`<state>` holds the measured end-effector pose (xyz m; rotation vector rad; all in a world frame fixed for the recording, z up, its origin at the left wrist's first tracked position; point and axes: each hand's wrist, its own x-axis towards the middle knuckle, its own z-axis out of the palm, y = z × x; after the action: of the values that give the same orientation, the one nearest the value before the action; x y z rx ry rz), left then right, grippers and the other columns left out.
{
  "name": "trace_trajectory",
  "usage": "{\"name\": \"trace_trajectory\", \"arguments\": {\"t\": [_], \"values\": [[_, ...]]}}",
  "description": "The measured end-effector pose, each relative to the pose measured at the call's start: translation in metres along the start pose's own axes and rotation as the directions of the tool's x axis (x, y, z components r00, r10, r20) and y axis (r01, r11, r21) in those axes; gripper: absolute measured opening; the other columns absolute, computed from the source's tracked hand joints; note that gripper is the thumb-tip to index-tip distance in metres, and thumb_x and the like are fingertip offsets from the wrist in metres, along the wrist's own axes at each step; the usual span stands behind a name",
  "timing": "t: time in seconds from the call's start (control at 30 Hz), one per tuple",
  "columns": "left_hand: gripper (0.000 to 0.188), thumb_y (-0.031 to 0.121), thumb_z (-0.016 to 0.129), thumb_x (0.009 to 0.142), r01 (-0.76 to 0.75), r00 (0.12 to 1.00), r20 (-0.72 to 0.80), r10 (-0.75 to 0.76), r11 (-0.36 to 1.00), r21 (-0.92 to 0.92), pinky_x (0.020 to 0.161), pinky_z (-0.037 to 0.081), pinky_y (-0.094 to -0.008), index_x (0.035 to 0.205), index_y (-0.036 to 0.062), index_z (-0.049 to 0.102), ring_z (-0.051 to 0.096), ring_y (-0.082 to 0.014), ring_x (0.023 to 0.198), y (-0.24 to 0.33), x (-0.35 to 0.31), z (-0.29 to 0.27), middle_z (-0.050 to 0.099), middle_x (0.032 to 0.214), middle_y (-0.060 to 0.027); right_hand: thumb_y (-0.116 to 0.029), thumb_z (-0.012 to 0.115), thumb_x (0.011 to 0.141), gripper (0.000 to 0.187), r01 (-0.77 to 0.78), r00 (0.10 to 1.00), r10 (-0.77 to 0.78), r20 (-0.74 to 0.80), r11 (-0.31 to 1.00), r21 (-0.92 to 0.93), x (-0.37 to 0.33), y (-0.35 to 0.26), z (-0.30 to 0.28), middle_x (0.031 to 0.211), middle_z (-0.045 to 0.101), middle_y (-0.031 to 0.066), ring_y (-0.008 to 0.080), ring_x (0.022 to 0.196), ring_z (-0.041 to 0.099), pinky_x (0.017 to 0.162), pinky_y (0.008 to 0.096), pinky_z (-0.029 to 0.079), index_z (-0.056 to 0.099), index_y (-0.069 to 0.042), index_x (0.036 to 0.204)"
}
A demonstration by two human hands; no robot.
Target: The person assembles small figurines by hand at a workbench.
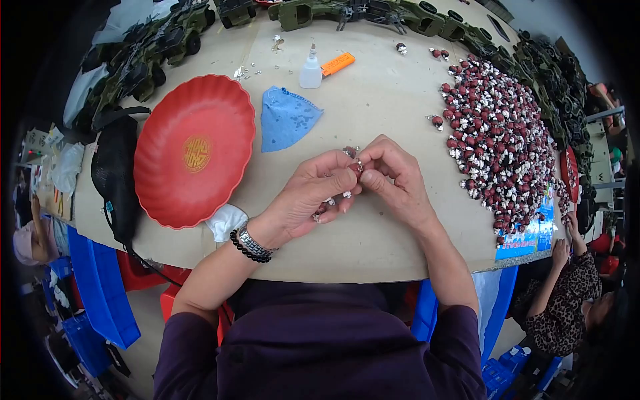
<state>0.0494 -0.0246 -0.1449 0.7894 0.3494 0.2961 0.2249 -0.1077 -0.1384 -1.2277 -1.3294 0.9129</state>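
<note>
My left hand (pixel 307 193) and my right hand (pixel 401 183) meet over the middle of the table. Their thumbs and fingertips pinch a small dark red and silver bead charm (pixel 357 167). More of these charms (pixel 323 211) lie in the curled fingers of my left hand, partly hidden. To the right spreads a large heap of similar charms (pixel 500 133), dark red balls with silvery bits. One loose charm (pixel 437 122) lies just left of the heap.
At left stands a red scalloped plate (pixel 227 133) beside a black bag (pixel 119 177). A blue cloth (pixel 287 119), a small white bottle (pixel 311 70) and an orange box cutter (pixel 338 65) lie ahead. Green toy vehicles (pixel 300 15) line the far edge. Another person (pixel 560 300) sits at right.
</note>
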Motion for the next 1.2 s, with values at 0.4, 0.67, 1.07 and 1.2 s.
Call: {"name": "trace_trajectory", "arguments": {"t": [0.4,0.67,1.07,1.2], "values": [[0.04,0.039,0.05,0.099,0.072,0.997,0.026,-0.069,0.977,-0.201,0.037,0.036,-0.019,0.105,0.0,0.058,0.06,-0.0114,0.061,-0.002,0.002,-0.005,0.064,0.086,-0.0059,-0.011,0.054,0.092,0.019,-0.034,0.999,0.035,-0.031,0.999,0.032,0.001,-0.006,-0.001,0.092,0.058,0.0097,0.0191,0.085,0.06,0.077,0.0307,0.048,0.062,0.003,0.101],[0.039,0.036,0.044,0.098,0.003,1.0,0.012,0.001,0.961,-0.278,0.037,0.038,-0.0219,0.103,-0.001,0.057,0.059,-0.0162,0.062,0.007,0.002,-0.008,0.063,0.089,-0.0097,0.003,0.049,0.085,0.025,0.063,0.983,-0.132,-0.131,0.899,-0.433,0.007,-0.003,-0.006,0.093,0.058,0.0115,0.027,0.084,0.06,0.075,0.033,0.048,0.063,-0.001,0.105],[0.045,0.045,0.046,0.097,-0.281,0.96,-0.121,0.254,0.884,-0.375,0.04,0.038,-0.0245,0.091,0.0018,0.058,0.06,-0.0243,0.07,0.01,0.004,-0.011,0.061,0.102,-0.0152,0.001,0.058,0.081,0.03,0.064,0.997,-0.016,0.07,0.635,-0.77,0.012,0.002,0.004,0.107,0.054,0.0064,0.0282,0.098,0.051,0.079,0.0369,0.049,0.063,-0.009,0.108],[0.037,0.039,0.055,0.096,-0.267,0.963,-0.116,0.244,0.923,-0.278,0.039,0.035,-0.0222,0.088,0.0026,0.057,0.059,-0.0198,0.069,0.006,0.004,-0.017,0.058,0.087,-0.0106,0.01,0.055,0.08,0.028,-0.004,0.995,-0.056,-0.077,0.786,-0.619,0.014,0.001,0.0,0.098,0.055,0.0083,0.0207,0.087,0.055,0.072,0.0319,0.047,0.059,-0.004,0.103]]}}
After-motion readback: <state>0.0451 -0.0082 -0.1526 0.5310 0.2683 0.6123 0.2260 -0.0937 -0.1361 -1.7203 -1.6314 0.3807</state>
